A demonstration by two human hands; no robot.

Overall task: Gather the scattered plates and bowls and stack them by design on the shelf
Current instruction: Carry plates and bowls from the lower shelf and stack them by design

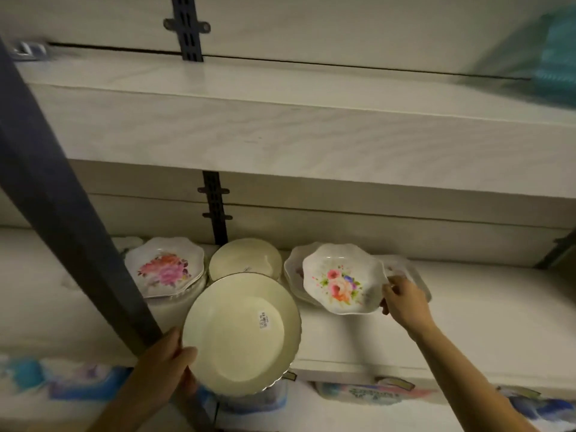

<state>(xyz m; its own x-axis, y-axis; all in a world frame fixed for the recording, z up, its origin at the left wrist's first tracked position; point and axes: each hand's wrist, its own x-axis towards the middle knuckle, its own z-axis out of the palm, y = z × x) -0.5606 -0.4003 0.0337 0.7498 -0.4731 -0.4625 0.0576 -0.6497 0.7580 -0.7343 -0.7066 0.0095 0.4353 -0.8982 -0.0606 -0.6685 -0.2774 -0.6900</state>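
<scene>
A: What runs up the back wall?
B: A dark slotted upright rail (pixel 187 26), bolted on with small brackets, showing again lower down.
A: And at the left?
B: A dark post (pixel 59 213), leaning across the view.
A: Top right corner?
B: Something teal (pixel 558 54), blurred, perhaps a basket; I cannot tell.
A: Along the bottom edge?
B: Colourful printed packages (pixel 358 394) in blue and pink, blurred, their labels unreadable.

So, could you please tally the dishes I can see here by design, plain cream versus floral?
Plain cream: 2, the plate in the left hand and one on the shelf.
Floral: at least 3, the left stack's top, the dish the right hand grips, and one beneath it.
Total: at least 5.
</scene>
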